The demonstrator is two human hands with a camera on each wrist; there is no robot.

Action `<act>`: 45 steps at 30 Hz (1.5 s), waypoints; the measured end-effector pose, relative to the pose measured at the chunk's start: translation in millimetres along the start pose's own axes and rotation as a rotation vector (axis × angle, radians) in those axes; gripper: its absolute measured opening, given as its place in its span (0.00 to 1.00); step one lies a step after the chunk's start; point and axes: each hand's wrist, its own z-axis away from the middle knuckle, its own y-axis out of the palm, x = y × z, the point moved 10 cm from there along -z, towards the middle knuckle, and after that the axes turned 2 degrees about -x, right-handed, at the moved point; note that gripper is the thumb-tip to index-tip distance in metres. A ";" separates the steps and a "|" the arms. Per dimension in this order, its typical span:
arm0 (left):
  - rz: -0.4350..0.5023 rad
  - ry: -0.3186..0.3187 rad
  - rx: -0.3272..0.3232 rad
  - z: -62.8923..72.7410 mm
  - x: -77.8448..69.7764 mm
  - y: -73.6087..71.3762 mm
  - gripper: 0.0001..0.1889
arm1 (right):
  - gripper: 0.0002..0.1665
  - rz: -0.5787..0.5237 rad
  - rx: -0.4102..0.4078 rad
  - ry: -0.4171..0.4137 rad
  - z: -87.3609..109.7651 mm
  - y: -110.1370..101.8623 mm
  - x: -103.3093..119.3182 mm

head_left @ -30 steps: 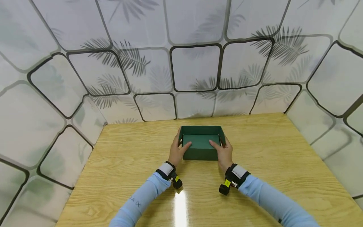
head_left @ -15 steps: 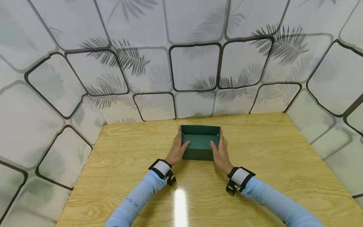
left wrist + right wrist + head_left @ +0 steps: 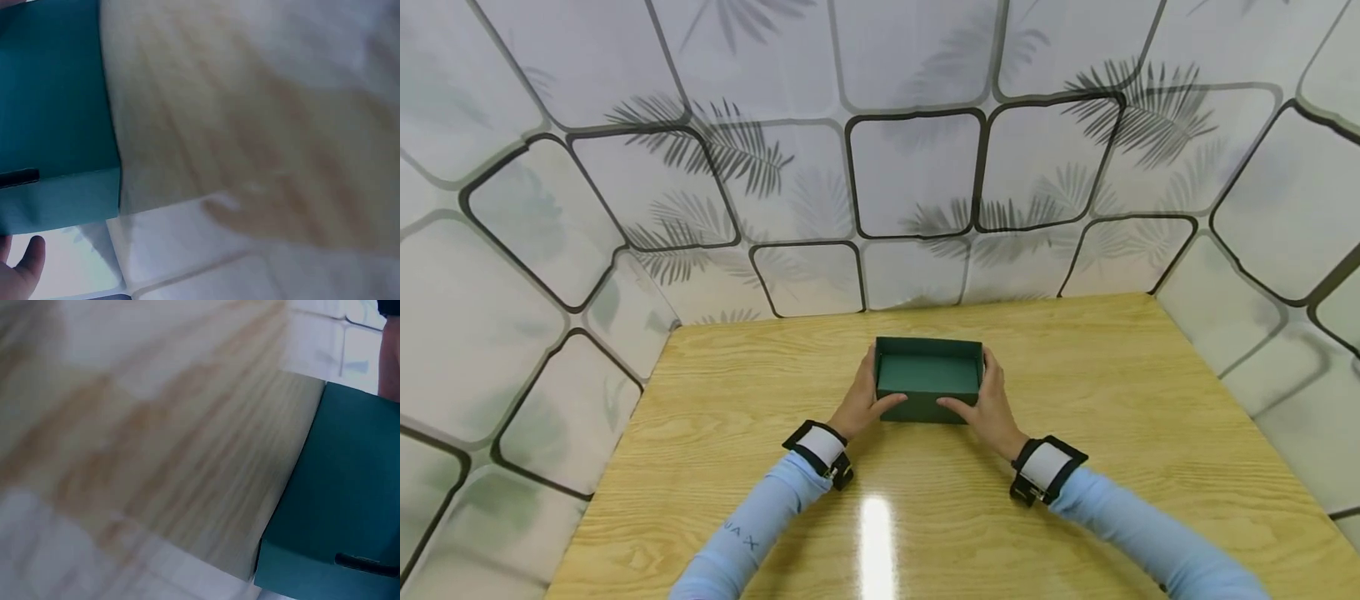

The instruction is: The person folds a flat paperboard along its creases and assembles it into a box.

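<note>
A dark green open-topped rectangular box [image 3: 928, 372] is held between my two hands over the far half of the table in the head view. My left hand [image 3: 856, 404] grips its left end, the thumb lying across the outside of the near wall. At the right end my right hand [image 3: 994, 410] grips it the same way, thumb on the near wall. The other fingers are partly hidden behind the ends. The left wrist view shows the box's green outside [image 3: 56, 100] with a narrow dark slot. A similar slot shows on the box [image 3: 344, 481] in the right wrist view.
Beneath the hands lies a light wood-grain table [image 3: 737, 392], with a bright reflection [image 3: 877, 542] near its front. A pale curtain [image 3: 917, 175] printed with dark outlines and leaves rises behind the table and along both sides.
Both thumbs have moved from over the near rim down onto the outside of the near wall. The wrists have spread outward. Pale spots at the box's inner corners no longer show.
</note>
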 end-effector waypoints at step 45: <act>0.653 -0.491 -0.083 6.9 17.0 8.6 0.41 | 0.51 -0.689 0.322 0.625 -7.7 17.6 -44.4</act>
